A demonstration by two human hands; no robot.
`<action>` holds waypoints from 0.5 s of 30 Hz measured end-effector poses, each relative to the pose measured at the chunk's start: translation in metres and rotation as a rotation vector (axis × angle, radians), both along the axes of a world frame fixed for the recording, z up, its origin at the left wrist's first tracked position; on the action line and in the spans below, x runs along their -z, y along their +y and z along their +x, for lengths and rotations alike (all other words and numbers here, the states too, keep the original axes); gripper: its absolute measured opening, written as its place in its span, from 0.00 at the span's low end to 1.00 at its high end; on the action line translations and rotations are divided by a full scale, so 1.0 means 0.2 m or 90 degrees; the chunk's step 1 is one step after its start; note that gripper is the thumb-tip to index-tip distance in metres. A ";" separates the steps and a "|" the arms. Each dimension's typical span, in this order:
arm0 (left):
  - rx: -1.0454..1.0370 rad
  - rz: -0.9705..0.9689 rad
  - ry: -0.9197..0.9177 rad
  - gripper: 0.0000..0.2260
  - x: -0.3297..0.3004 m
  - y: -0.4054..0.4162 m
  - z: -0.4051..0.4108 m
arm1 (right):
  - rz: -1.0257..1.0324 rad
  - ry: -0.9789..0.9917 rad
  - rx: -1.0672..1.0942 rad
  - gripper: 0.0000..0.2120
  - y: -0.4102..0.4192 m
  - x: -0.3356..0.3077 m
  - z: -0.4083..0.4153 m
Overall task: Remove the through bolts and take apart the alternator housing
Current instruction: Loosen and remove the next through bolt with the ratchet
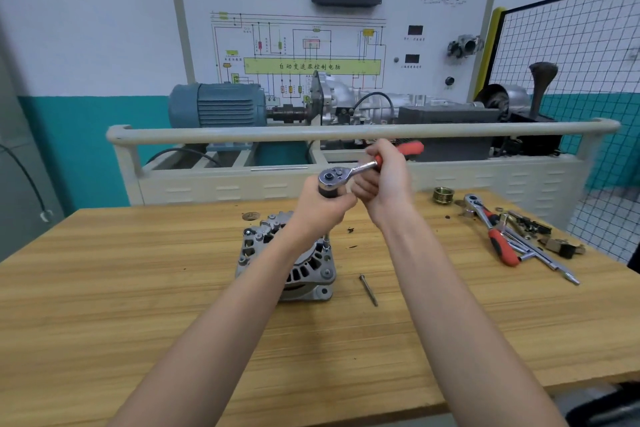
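Note:
A grey alternator [301,269] sits on the wooden workbench [138,288], partly hidden by my left forearm. My right hand [384,180] grips the red handle of a ratchet wrench [349,172] held above the alternator. My left hand [320,208] grips the dark extension just below the ratchet head. The extension's thin lower end [326,242] stands on the alternator's right rim. One removed through bolt [368,289] lies loose on the bench, right of the alternator.
At the bench's right lie a second red-handled ratchet [490,227], extension bars, sockets and small parts. A brass-coloured pulley [443,195] stands near the back edge. Behind the bench is a trainer stand with a rail [346,132], a blue motor and a gearbox. Mesh fencing stands right.

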State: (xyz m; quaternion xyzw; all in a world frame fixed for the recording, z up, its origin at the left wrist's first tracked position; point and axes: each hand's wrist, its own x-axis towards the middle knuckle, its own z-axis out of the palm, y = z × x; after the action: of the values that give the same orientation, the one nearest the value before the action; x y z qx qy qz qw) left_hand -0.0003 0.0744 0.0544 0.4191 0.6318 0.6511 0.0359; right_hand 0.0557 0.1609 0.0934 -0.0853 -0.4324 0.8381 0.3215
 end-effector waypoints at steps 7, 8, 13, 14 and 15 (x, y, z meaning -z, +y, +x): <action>-0.173 0.100 -0.038 0.20 0.03 0.07 0.04 | -0.070 0.185 0.253 0.17 -0.29 0.24 0.14; -0.165 0.096 -0.039 0.20 0.03 0.07 0.05 | -0.072 0.176 0.247 0.17 -0.28 0.22 0.14; -0.023 0.000 0.014 0.16 0.00 -0.02 0.02 | -0.024 0.037 0.100 0.17 -0.07 0.08 0.07; 0.019 -0.026 0.029 0.18 -0.01 -0.05 0.00 | 0.016 -0.004 0.035 0.18 -0.02 0.03 0.04; 0.053 -0.051 0.040 0.18 -0.02 -0.06 -0.01 | 0.060 -0.039 -0.040 0.20 0.01 -0.01 0.02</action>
State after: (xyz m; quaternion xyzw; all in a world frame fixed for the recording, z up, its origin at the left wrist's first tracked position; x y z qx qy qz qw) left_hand -0.0015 0.0620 0.0575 0.4633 0.6399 0.6101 0.0598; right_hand 0.0597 0.1635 0.0955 -0.0820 -0.4833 0.8236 0.2852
